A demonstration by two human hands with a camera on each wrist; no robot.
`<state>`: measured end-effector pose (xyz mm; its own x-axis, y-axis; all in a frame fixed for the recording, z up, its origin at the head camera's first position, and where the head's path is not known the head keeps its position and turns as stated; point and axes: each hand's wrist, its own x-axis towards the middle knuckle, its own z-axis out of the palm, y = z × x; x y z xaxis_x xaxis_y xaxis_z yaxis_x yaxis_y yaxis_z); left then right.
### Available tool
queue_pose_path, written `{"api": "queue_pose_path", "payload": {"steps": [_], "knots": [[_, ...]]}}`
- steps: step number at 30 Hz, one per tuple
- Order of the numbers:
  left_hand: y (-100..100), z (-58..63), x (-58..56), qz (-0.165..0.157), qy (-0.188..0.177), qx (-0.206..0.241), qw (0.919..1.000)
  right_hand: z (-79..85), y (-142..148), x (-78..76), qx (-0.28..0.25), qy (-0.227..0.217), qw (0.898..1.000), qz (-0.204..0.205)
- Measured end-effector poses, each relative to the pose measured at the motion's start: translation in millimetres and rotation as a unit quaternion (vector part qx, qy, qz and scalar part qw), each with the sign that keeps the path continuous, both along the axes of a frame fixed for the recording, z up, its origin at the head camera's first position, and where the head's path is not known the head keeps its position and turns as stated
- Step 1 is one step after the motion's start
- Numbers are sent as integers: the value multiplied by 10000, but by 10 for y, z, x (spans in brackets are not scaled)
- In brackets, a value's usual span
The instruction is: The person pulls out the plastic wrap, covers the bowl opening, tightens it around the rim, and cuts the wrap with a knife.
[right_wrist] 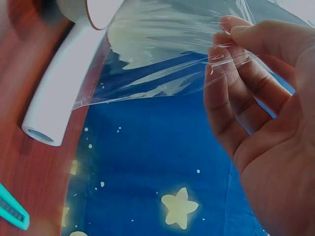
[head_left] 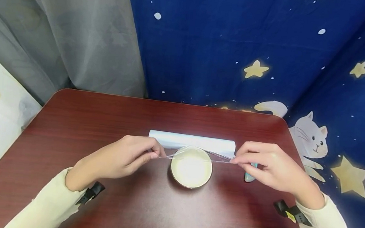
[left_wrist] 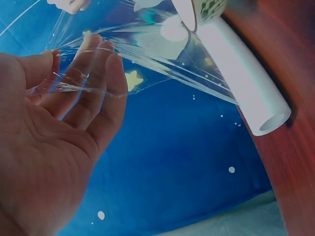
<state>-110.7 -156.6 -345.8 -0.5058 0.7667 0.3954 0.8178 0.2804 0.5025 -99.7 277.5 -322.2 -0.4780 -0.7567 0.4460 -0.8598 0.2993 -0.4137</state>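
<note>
A clear sheet of plastic wrap (right_wrist: 162,73) runs from a white roll (head_left: 196,142) lying on the table. My left hand (head_left: 137,155) pinches one corner of its free edge between thumb and index finger. On the other side, my right hand (head_left: 268,163) pinches the opposite corner the same way. Between the hands the edge is drawn taut over a pale round bowl (head_left: 191,170). Folds and creases gather in the wrap near the fingertips in both wrist views. The bowl stands in front of the roll, and its outside shows a green leaf pattern in the left wrist view.
A teal utility knife (head_left: 250,173) lies beside the roll, partly hidden by the right hand. The dark red wooden table (head_left: 105,118) ends at a rounded back edge. Behind it hang a grey curtain (head_left: 92,39) and a blue starry one (head_left: 207,48).
</note>
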Motion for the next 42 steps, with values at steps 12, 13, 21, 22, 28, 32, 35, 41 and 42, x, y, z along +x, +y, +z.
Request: {"api": "queue_pose_path", "payload": {"steps": [12, 13, 21, 22, 28, 32, 35, 41, 42], "knots": [[15, -202, 277, -125, 456, -213, 9987, -281, 16, 298, 96, 97, 9999, -27], [16, -220, 295, -116, 470, -273, 9985, -304, 15, 315, 101, 99, 9999, -31], [12, -372, 394, -95, 606, -379, 9974, -490, 23, 411, 148, -76, 9998, -68], [13, -393, 402, -98, 610, -383, 9974, -511, 26, 419, 168, -108, 9998, -84], [30, -499, 449, -130, 715, -456, 9963, -630, 39, 444, 184, -193, 9996, -54], [39, -537, 462, -150, 731, -514, 9959, -701, 25, 449, 175, -249, 9995, -35], [46, -554, 465, -134, 770, -570, 9953, -757, 11, 449, 107, -324, 9994, 28], [55, -578, 469, -95, 878, -743, 9933, -847, 1, 452, 184, -665, 9976, 5], [55, -584, 469, -99, 889, -758, 9931, -858, -1, 452, 201, -735, 9971, -23]]}}
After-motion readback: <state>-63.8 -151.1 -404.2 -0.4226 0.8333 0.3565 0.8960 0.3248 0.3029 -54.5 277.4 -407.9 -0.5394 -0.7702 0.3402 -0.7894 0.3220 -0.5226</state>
